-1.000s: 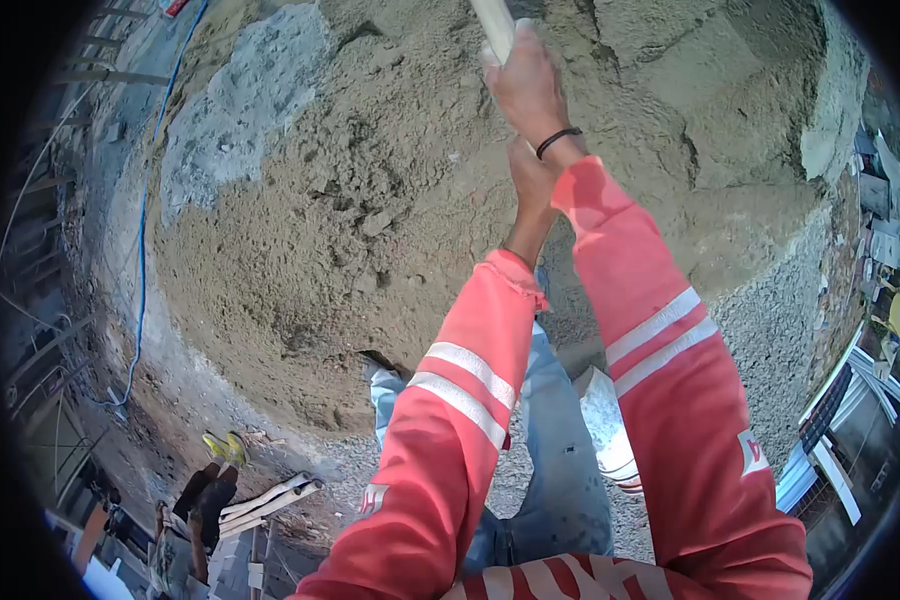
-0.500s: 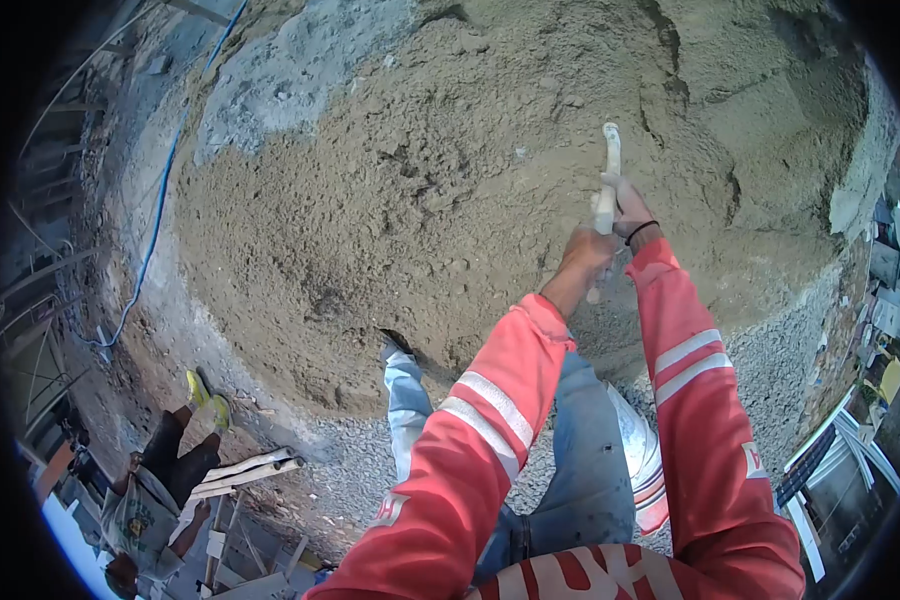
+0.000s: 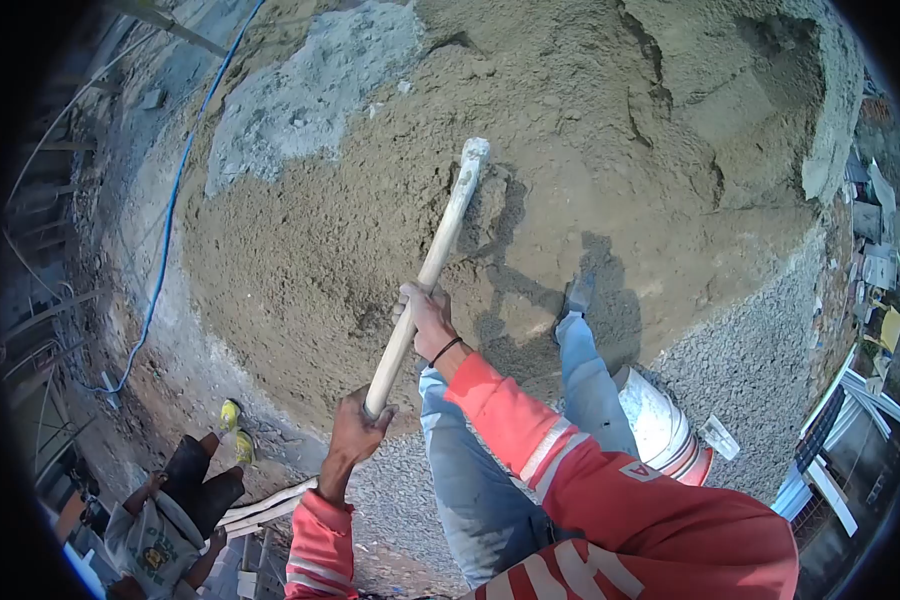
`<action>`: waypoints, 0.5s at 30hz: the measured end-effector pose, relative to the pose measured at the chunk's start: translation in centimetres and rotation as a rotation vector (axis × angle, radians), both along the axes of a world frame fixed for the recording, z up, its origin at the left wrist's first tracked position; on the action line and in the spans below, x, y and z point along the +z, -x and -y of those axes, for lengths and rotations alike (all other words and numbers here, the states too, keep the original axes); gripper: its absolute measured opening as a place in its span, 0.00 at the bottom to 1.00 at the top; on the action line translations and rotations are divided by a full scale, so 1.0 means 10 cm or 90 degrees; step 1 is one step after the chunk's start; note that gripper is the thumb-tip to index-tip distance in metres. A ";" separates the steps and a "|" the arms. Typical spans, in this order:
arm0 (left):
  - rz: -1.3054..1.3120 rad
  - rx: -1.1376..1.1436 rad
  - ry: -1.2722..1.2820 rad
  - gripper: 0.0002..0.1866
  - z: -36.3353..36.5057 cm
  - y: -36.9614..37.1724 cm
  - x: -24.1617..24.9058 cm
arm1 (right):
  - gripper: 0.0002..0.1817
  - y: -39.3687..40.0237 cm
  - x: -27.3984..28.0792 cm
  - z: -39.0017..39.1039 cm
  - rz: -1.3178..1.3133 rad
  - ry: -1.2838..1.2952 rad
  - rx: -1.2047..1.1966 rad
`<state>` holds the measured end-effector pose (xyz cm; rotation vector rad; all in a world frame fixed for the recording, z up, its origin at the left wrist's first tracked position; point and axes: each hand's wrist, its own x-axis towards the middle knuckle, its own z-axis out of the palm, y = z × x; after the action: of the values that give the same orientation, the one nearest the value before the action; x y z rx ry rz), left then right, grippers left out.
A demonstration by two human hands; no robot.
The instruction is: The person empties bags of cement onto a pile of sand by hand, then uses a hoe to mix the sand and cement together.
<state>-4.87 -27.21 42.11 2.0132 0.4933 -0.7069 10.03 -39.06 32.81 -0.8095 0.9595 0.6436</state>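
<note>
Both hands are wrapped round the pale wooden handle of a hoe [image 3: 410,318], which slants up and to the right. My left hand [image 3: 358,428] grips the handle's near end, low in the view. Farther up the shaft is my right hand [image 3: 428,318], with a dark band at the wrist. The hoe's whitish, crusted head end [image 3: 475,150] rests over the wide heap of damp sandy mix [image 3: 300,240]. Its blade is not clearly visible. My feet stand at the heap's near edge, one shoe on the mix.
A white and red bucket [image 3: 660,420] stands beside my leg on grey gravel [image 3: 740,350]. A blue hose [image 3: 165,220] runs along the left. At lower left is another person [image 3: 175,510] near wooden poles [image 3: 270,505]. Boards and scrap [image 3: 850,420] lie at right.
The hoe and both hands have moved left. The handle, seen nearly end-on before, now lies stretched out, and my hands are wider apart. My legs have shifted, and one foot now stands on the mix.
</note>
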 end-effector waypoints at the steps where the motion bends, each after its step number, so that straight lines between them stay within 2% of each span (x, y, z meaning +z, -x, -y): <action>1: -0.003 -0.012 0.001 0.13 0.03 0.08 -0.03 | 0.09 0.06 0.08 -0.06 -0.017 0.021 0.044; 3: 0.113 0.015 -0.066 0.12 0.09 0.16 -0.10 | 0.10 0.05 0.14 0.05 0.058 -0.116 -0.004; 4: 0.070 0.061 -0.009 0.12 0.21 0.13 -0.24 | 0.10 -0.04 0.19 0.16 0.138 -0.042 0.014; 6: 0.273 0.090 -0.006 0.11 0.85 -0.42 -0.27 | 0.10 -0.58 0.66 0.55 0.303 0.099 0.073; 8: 0.194 0.147 0.095 0.12 1.57 -0.98 -0.40 | 0.12 -1.24 1.00 1.13 0.430 0.276 0.151; 9: 0.273 0.178 0.115 0.15 2.01 -1.33 -0.48 | 0.14 -1.57 1.21 1.44 0.514 0.347 0.172; 11: 0.401 0.216 0.235 0.19 2.84 -2.12 -0.56 | 0.17 -2.01 1.06 2.05 0.681 0.627 0.215; 12: 0.453 0.244 0.300 0.18 3.24 -2.48 -0.68 | 0.18 -2.18 1.01 2.33 0.732 0.777 0.231; 13: 0.444 0.218 0.299 0.17 3.55 -2.76 -0.77 | 0.18 -2.25 0.96 2.61 0.741 0.918 0.261; 14: 0.437 0.190 0.298 0.16 3.85 -2.94 -0.86 | 0.18 -2.33 0.80 2.90 0.732 0.916 0.266; 15: 0.426 0.189 0.298 0.16 4.18 -2.96 -1.00 | 0.18 -2.39 0.60 3.20 0.653 0.907 0.313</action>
<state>24.75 -68.98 32.06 1.5582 0.1899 0.0557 33.89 -71.07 38.78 -2.3706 0.0898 -0.2411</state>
